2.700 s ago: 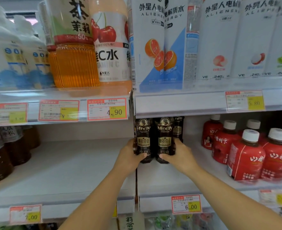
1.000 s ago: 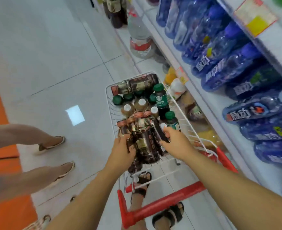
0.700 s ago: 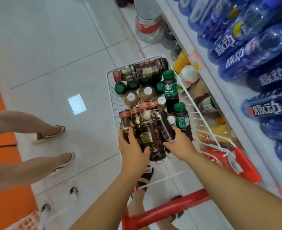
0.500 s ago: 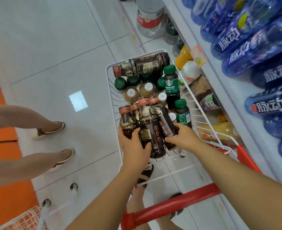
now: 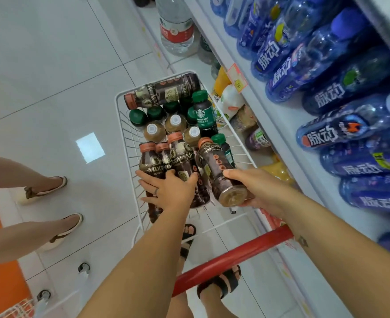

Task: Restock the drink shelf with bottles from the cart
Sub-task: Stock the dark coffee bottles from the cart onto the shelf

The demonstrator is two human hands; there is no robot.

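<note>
You are reaching into the cart (image 5: 129, 134) with both hands, and your right hand (image 5: 256, 191) is curling its fingers around the lower body of a dark coffee bottle (image 5: 217, 171), which is tilting toward you with its base facing the camera. Your left hand (image 5: 171, 191) is spreading flat across a cluster of three more coffee bottles (image 5: 166, 161), palm and splayed fingers pressing on their labels; whether it is actually gripping one or only steadying them, you cannot tell from here.

To do this well, you are probably best closing the left fingers around the middle of the cluster so the bottles are not sliding against each other as they are coming up. Keep the right bottle's neck clear of the green-capped bottles (image 5: 203, 113) just behind it, and lift straight up past the wire rim before turning toward the shelf (image 5: 281, 125) on your right.

Much is staying out of sight. The bottoms of the clustered bottles are hiding under your left hand and forearm, so their footing in the basket is unclear. The coffee shelf where these belong is not showing at all; only blue bottles (image 5: 327, 92) are filling the rack beside you. A second person's legs (image 5: 28, 203) are standing near on the left, cut off at the frame edge
</note>
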